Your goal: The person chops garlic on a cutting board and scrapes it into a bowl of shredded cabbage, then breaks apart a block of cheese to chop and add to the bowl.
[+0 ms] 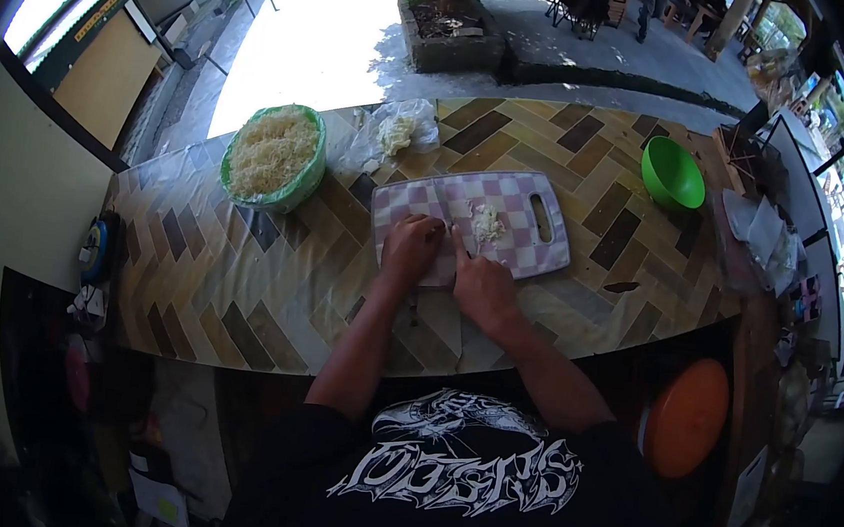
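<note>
A pink-and-white checkered cutting board (pixel 533 256) lies on the table before me. My left hand (pixel 411 247) is closed, its fingertips bunched on the left half of the board; what they pinch is too small to make out. My right hand (pixel 483 287) is closed on a knife (pixel 451 231), index finger stretched along it; the handle is hidden in the palm. The two hands almost meet at the blade. Finely chopped pale pieces (pixel 488 223), perhaps garlic, lie on the board right of the knife. A clear plastic bag (pixel 419 126) with more pale pieces (pixel 394 137) sits behind the board.
A green-lined tub (pixel 298 184) heaped with pale noodle-like strands (pixel 271 150) stands at the left. A green bowl (pixel 673 173) is at the back right, near plastic packets (pixel 761 233). The patterned table (pixel 267 315) ends close to my body. An orange round object (pixel 690 417) is below, right.
</note>
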`<state>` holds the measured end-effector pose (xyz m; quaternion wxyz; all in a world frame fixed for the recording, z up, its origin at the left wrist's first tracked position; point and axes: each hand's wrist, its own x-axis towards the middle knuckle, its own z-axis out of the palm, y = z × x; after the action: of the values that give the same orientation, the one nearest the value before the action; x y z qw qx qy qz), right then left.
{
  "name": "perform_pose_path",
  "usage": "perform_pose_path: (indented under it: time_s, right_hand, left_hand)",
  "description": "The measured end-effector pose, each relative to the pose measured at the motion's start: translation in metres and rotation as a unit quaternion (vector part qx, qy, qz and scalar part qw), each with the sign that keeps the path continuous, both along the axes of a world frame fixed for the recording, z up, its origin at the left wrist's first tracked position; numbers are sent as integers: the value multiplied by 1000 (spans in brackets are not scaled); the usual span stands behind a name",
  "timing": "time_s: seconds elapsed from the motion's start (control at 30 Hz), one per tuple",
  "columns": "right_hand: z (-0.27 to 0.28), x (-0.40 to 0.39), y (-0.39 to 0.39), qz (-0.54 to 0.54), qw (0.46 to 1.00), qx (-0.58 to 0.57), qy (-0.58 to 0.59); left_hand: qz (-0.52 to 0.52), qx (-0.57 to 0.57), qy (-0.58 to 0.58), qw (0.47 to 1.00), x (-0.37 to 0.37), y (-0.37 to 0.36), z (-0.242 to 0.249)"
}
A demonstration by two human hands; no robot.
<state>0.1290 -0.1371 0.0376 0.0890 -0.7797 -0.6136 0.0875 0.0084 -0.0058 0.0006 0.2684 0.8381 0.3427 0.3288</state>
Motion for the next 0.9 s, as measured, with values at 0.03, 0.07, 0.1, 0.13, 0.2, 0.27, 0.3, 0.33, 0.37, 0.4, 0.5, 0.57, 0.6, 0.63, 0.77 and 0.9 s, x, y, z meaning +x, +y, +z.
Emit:
perform_pose_path:
  time_s: [0.03, 0.07, 0.1, 0.13, 0.2, 0.27, 0.3, 0.33, 0.37, 0.4, 0.5, 0.57, 0.6, 0.63, 0.77, 0.9]
  right_hand:
    - [15, 4, 1, 9, 1000, -17, 1]
    - [23, 8, 0, 19, 999, -33, 2]
    - [21, 12, -2, 27, 999, -22, 6]
    - [16, 16, -4, 36, 999, -10, 10]
    - [13, 17, -10, 48, 999, -2, 14]
    - [15, 14, -16, 56, 998, -12, 13]
    - [12, 15, -16, 61, 998, -18, 14]
    - [7, 17, -14, 66, 997, -23, 15]
    - [4, 18, -12, 70, 997, -29, 16]
    - [4, 20, -9, 79, 996, -27, 12]
    - [4, 29, 5, 97, 995, -15, 7]
    - [-3, 33, 12, 100, 995, -1, 15]
    - [-1, 34, 11, 99, 995, -2, 18]
    - [3, 34, 10, 98, 995, -3, 21]
    - [13, 37, -6, 101, 994, 20, 35]
    - [5, 40, -17, 112, 993, 12, 38]
  left_hand:
    - [10, 0, 2, 1000, 1, -3, 1]
    - [18, 12, -3, 1000, 2, -6, 1]
    - [23, 16, -8, 1000, 3, -10, -1]
    - [27, 22, -14, 999, 3, -12, -3]
    - [35, 35, -16, 999, 4, -13, -4]
    - [41, 50, -11, 998, 4, -14, -6]
    - [43, 51, -11, 998, 5, -14, -6]
    - [45, 52, -12, 998, 5, -15, -6]
    - [47, 53, -12, 997, 6, -15, -6]
    - [48, 46, -10, 998, 6, -16, -3]
    - [48, 28, -9, 998, 6, -19, 5]
    - [47, 21, -13, 999, 7, -21, 7]
    - [45, 23, -12, 999, 6, -22, 7]
    - [42, 25, -12, 999, 6, -21, 6]
    - [53, 14, -3, 999, 4, -22, -1]
    - [79, 43, 7, 996, 8, -30, 2]
